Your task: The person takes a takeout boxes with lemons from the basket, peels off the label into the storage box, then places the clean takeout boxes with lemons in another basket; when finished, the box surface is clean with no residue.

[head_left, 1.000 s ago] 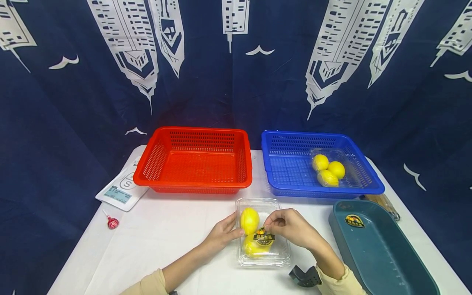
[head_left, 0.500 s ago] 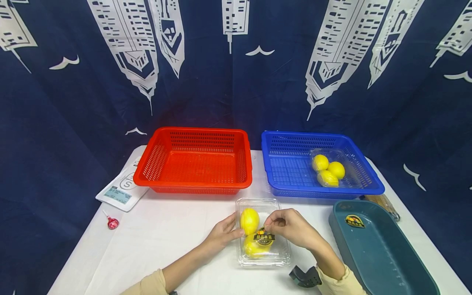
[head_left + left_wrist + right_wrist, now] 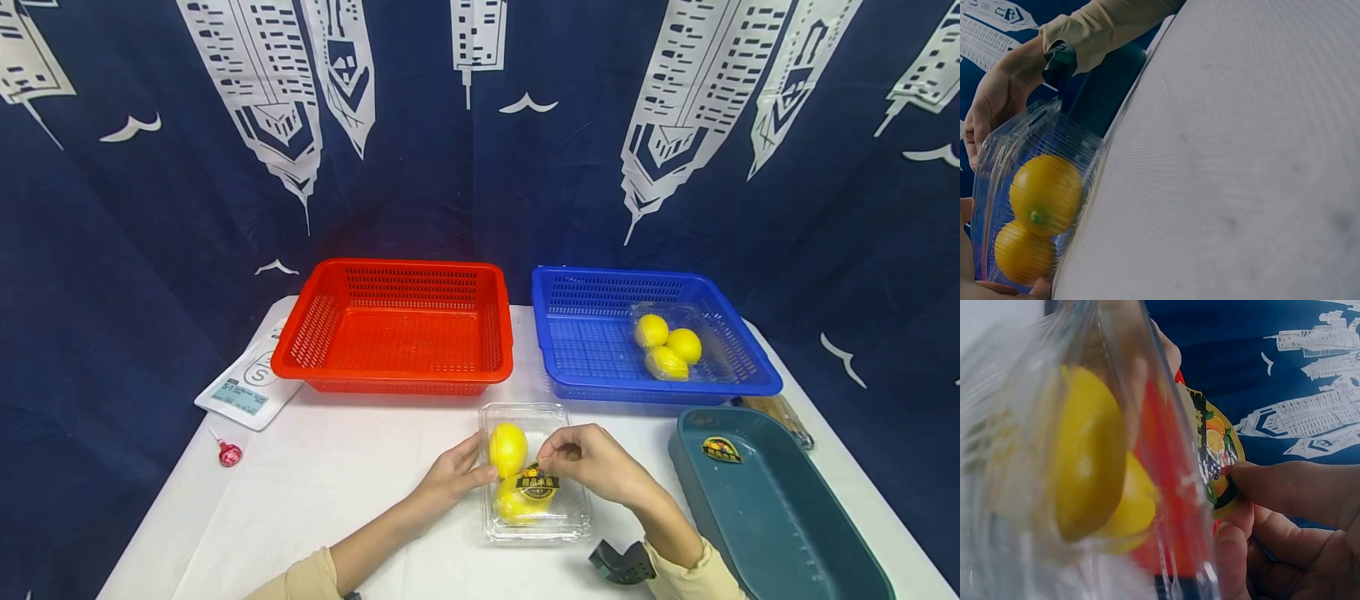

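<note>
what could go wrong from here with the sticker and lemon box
The sticker may land crooked or crease, since the right hand pinches it by its edge. The lemons might roll, as the clear box leaves spare room beside them. It could shift if the left hand loosens.

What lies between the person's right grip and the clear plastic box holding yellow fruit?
The right wrist view shows a black-and-gold printed sticker there, pinched by the right grip.

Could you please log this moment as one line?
left hand: grips clear plastic container | right hand: pinches fruit-label sticker | two lemons: inside container
</note>
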Available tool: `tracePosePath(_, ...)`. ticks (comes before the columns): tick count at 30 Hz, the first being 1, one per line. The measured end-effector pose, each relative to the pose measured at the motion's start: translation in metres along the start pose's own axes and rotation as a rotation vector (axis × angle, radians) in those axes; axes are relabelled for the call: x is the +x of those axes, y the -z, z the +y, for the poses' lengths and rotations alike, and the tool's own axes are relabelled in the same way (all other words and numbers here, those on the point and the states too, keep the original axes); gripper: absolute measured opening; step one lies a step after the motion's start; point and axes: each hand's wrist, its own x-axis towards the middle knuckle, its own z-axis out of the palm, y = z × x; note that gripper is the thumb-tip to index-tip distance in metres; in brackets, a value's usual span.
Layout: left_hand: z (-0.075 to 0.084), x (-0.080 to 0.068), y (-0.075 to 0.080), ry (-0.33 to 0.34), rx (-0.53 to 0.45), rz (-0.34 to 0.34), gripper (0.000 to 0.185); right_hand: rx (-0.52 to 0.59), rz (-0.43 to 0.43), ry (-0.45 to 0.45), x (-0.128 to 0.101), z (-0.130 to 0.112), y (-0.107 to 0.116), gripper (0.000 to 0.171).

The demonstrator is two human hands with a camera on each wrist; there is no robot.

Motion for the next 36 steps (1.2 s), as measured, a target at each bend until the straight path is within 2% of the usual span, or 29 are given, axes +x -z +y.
tracePosePath(12,0.0009,0.0003,0.0,-0.007,-0.002,-0.004,0.088,0.071,-0.026,0.011,-0.0008,-0.002,0.0035,0.012)
tracePosePath(36,0.0003,0.0003,0.0005,0.001,0.002,-0.001,0.089,0.081,-0.031,-0.006,-0.0007,0.0007,0.0039,0.012)
